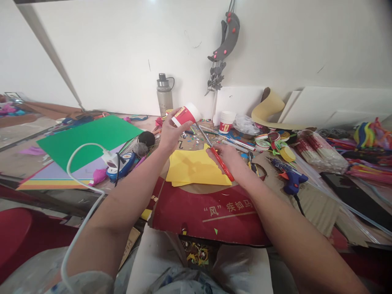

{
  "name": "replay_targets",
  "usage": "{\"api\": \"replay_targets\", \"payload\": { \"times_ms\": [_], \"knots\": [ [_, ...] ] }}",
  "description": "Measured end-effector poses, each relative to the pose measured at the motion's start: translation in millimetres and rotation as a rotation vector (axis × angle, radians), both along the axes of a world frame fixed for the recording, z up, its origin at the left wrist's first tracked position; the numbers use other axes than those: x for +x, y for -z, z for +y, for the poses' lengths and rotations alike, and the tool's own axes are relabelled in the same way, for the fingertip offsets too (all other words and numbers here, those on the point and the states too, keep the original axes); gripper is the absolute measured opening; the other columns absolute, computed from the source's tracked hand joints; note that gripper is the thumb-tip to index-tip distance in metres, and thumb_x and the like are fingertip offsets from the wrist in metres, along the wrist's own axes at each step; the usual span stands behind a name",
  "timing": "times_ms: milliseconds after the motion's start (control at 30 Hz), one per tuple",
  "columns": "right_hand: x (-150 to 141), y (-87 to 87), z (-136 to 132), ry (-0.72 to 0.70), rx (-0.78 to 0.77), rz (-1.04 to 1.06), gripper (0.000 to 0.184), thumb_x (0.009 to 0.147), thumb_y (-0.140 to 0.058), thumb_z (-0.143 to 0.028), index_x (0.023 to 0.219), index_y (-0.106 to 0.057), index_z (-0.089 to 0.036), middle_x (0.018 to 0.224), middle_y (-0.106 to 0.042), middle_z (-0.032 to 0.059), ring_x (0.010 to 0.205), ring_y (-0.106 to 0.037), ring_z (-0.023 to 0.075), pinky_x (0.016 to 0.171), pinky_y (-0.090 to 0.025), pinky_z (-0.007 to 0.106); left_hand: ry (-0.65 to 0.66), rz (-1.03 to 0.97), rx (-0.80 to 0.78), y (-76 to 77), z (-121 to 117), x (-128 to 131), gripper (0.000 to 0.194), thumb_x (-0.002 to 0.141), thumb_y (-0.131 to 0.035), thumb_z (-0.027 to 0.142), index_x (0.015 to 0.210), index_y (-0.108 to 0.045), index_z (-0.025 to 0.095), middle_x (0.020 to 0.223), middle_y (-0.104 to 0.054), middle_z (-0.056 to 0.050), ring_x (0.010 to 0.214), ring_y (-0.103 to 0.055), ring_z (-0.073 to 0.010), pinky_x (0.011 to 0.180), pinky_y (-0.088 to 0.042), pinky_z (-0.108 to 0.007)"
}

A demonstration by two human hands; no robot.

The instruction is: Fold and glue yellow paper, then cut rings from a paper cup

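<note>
My left hand (172,132) is closed around a red and white paper cup (185,115), raised above the table and tilted on its side with its white end to the right. In my right hand (228,157) is a pair of red-handled scissors (221,164), seen nearly edge-on. Their metal blades point up and left, with the tips at the cup's right end; whether they touch it I cannot tell. Below both hands lie yellow paper sheets (196,169), resting on a dark red printed board (183,212).
Stacked paper cups (226,122) and a bottle (164,96) stand by the wall. A green sheet (88,139) and a power strip (122,165) with a white cable lie left. On the right are a blue glue gun (290,179) and a black phone (357,196).
</note>
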State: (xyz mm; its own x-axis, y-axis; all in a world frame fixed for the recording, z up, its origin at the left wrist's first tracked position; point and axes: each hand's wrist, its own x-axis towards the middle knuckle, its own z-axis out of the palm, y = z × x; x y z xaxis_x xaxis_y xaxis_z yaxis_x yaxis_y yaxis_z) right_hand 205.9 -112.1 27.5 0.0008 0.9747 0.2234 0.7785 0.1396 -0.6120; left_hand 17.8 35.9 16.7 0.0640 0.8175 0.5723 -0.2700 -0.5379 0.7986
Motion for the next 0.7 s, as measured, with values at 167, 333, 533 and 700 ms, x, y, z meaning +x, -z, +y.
{"api": "replay_targets", "payload": {
  "times_ms": [167,333,533,700],
  "knots": [
    [1.4,-1.3,-1.6,-0.013,0.0,-0.036,0.031,0.104,-0.056,-0.035,0.078,-0.063,-0.022,0.084,-0.077,0.0081,0.075,-0.067,0.0206,0.069,-0.042,0.03,-0.044,0.058,0.111,2.6,3.3,-1.2,0.087,0.06,-0.102,0.054,0.134,-0.067,0.025,0.138,-0.072,-0.013,0.128,-0.071,-0.0338,0.104,-0.061,-0.042],
    [-0.1,-3.6,-3.5,-0.003,0.0,-0.061,0.028,0.105,-0.054,-0.031,0.08,-0.064,-0.022,0.089,-0.079,0.0105,0.081,-0.07,0.0226,0.073,-0.045,0.031,-0.019,-0.011,0.036,0.2,-1.6,1.5,0.085,0.062,-0.102,0.046,0.136,-0.067,0.027,0.126,-0.076,-0.01,0.125,-0.073,-0.0314,0.1,-0.062,-0.039],
    [5.0,-1.2,-6.0,-0.049,0.023,-0.025,0.029,0.104,-0.058,-0.046,0.084,-0.057,-0.025,0.081,-0.071,0.0051,0.076,-0.064,0.0218,0.069,-0.043,0.031,0.047,-0.154,-0.271,-8.1,-3.4,-2.9,0.061,0.066,-0.099,0.043,0.114,-0.066,0.025,0.104,-0.079,-0.003,0.095,-0.079,-0.0197,0.076,-0.064,-0.027],
    [6.5,-2.8,-8.3,-0.19,-0.009,0.237,0.05,0.101,-0.054,-0.072,0.078,-0.047,-0.028,0.064,-0.056,-0.0013,0.063,-0.057,0.0183,0.06,-0.043,0.03,0.102,-0.14,-0.363,-13.6,-4.5,-6.3,0.062,0.065,-0.1,0.047,0.108,-0.061,0.023,0.097,-0.079,-0.003,0.094,-0.081,-0.0213,0.066,-0.06,-0.024]
  ]
}}
